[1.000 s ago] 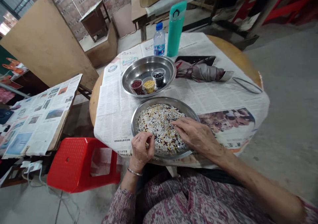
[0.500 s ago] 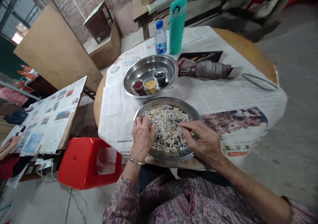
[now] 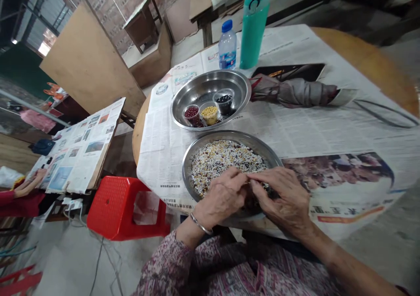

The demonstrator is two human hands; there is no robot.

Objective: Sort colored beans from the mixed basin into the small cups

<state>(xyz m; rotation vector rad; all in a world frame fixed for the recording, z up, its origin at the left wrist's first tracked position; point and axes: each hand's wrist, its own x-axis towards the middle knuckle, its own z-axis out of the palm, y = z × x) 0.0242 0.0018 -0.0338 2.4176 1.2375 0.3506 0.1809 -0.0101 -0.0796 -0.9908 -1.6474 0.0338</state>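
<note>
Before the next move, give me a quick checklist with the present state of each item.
- Left hand and right hand over the near round steel pan: ok
- Fingertips free of grains: cannot tell, partly hidden
- One colour only in that pan: not ok, white, yellow and dark grains mixed
- Red, yellow and black bean cups of clear plastic inside the far steel basin: ok
- Blue cap on clear plastic bottle: ok
</note>
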